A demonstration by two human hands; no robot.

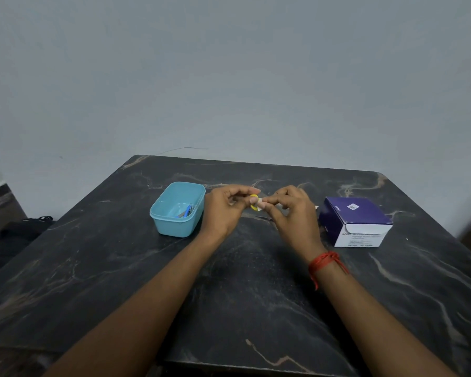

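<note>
Now the left grip (226, 210) pinches a yellow ring (253, 198), fingers curled, while the right grip (291, 213) pinches a white pad (260, 207) against it above the surface (242, 295).

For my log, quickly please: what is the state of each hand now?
Left hand: closed, pinching the yellow ring.
Right hand: closed, pinching the small white piece against that ring.

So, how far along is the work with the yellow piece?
Seemingly done: some tools lie in the blue tub. In hand: the left hand holds a yellow ring, the right hand pinches a small white pad against it. Likely left: a thin tool on the table under the hands.
</note>
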